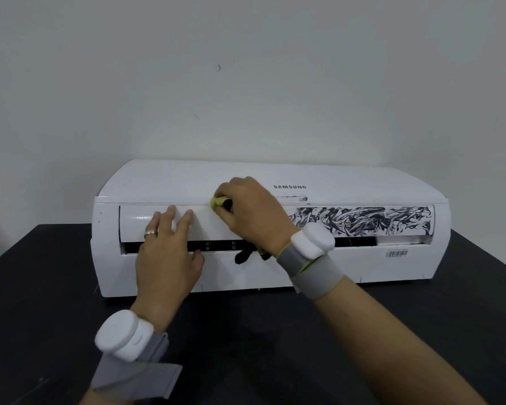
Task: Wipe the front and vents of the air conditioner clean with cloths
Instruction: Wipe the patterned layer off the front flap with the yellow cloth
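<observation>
A dark table [41, 287] is set against a pale wall [246, 68], and the white air conditioner [164, 182] is laid on it, front turned to the near side. The unit is judged heavy and stiff enough to stay put under rubbing. Its long vent flap [135, 226] is thin, hinged plastic, likely to swing or flex, so it is best braced flat rather than gripped by an edge. The flap's left half is seen clean, while the right half is covered by black scribbled marks [360, 220], with 1 smaller smear above them. The dark vent slot [219, 246] is seen below the flap. The left hand [167, 258] is laid flat on the flap, fingers straight and spread. The right hand [251, 214] is arched over the flap's top edge near the middle, fingers curled round a yellow cloth [216, 201] that is soft, bunched and blackened. The 2 hands are placed just beside each other, not touching. 1 ring [150, 233] is worn on the left hand.
</observation>
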The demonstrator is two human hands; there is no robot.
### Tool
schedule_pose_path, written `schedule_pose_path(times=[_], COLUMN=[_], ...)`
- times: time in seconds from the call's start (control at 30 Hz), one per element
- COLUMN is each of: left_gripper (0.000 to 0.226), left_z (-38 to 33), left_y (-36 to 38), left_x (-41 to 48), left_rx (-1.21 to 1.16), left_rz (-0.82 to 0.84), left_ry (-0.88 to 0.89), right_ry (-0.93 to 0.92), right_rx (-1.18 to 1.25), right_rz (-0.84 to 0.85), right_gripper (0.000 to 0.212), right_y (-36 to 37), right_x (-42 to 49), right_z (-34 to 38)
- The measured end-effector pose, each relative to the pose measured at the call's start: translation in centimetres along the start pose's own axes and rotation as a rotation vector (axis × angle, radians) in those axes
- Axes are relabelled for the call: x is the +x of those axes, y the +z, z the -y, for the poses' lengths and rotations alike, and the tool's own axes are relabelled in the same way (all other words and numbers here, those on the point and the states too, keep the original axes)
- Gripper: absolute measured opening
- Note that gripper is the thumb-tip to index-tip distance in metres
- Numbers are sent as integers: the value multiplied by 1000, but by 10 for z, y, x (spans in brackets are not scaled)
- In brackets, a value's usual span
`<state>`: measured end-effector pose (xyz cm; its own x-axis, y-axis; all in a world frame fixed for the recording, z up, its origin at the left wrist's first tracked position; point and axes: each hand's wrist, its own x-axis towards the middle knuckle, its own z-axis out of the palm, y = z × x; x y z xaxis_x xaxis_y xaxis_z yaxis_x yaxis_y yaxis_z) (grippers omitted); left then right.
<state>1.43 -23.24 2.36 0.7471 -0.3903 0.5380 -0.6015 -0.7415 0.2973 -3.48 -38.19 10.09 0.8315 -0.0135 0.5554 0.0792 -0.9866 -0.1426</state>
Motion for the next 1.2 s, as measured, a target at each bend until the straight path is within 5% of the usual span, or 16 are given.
schedule_pose_path(times=[0.17, 0.33, 0.47, 0.8, 1.2], left_gripper=[68, 68, 68, 69, 69], left_z=[0, -2, -1, -1, -2], left_y=[1, 2, 2, 1, -2], left_x=[1, 1, 1, 1, -1], left_rx=[-4, -3, -1, 8, 15], left_rz=[-7, -8, -11, -9, -10], left_ry=[-6, -15, -10, -11, -12], right_ry=[215, 301, 150, -61, -222], right_rx=[-20, 16, -96, -119, -144], right_rz=[-200, -135, -11, 112, 118], right_gripper=[24, 34, 17, 26, 21], right_y=[-43, -77, -74, -78, -38], right_x=[-6, -29, -44, -28, 9], right_z=[-45, -107, -138, -143, -71])
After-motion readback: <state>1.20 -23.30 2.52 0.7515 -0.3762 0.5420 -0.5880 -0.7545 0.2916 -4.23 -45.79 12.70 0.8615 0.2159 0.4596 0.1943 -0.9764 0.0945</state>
